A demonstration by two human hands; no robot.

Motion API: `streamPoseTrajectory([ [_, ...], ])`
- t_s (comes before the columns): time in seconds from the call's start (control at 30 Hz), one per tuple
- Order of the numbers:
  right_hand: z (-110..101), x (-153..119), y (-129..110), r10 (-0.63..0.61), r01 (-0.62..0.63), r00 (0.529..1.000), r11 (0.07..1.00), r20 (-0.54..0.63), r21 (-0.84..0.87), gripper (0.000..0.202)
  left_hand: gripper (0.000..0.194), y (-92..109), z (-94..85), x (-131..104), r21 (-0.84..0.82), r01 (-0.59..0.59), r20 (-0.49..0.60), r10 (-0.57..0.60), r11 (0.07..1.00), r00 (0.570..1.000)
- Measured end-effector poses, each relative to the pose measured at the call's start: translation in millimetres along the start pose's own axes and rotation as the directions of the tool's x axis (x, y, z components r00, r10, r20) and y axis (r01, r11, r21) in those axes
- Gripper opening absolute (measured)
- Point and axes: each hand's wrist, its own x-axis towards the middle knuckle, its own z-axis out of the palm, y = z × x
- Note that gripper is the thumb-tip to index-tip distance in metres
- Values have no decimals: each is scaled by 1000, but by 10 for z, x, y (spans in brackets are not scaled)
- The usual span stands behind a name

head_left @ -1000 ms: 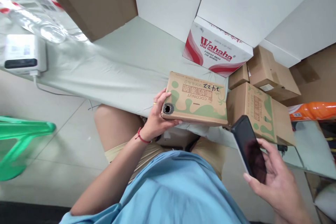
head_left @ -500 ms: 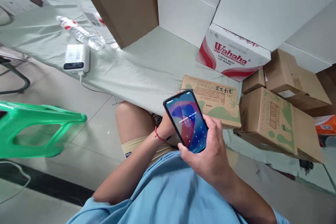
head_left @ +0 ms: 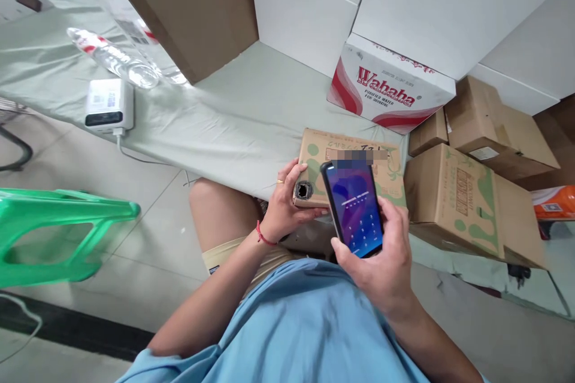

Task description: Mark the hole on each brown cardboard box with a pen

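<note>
Head view, only one: step in hand looks like handling the phone [head_left: 356, 209] in the right hand [head_left: 381, 263] while the left hand [head_left: 285, 206] steadies the coconut carton [head_left: 315, 158]. Screen is lit, number pad up. My read: keying on it calls for a free finger, so either right thumb comes off the phone's edge or left hand lets go of the carton. Shifting the carton instead would want a second grip, since only its left end is held.

Positions: carton sits by the front edge of the cloth-covered table [head_left: 215, 131], underside hidden, so can't tell how well supported. Left hand is clamped on its left end, next to a dark-rimmed hole [head_left: 303, 190]. Phone covers the carton's middle; can't tell if they touch. Right hand grips the phone's lower half. Hands are apart. Wahaha box [head_left: 390, 87] is behind, another carton [head_left: 467, 197] to the right.
</note>
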Motion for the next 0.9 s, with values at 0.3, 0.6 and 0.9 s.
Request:
streamPoseTrajectory([
  [0.3,-442,-189,681,433,-319,879,846,-202,427,74,106,49,-22,-31,127,-25,-50,31,992,998],
  [0.6,-354,-308,940,303,-260,951,889,-59,376,87,93,225,-66,-116,463,23,-191,74,886,979],
  [0.9,-282,-350,975,143,-144,990,974,17,177,86,84,84,-171,392,538,354,-373,-160,765,914],
])
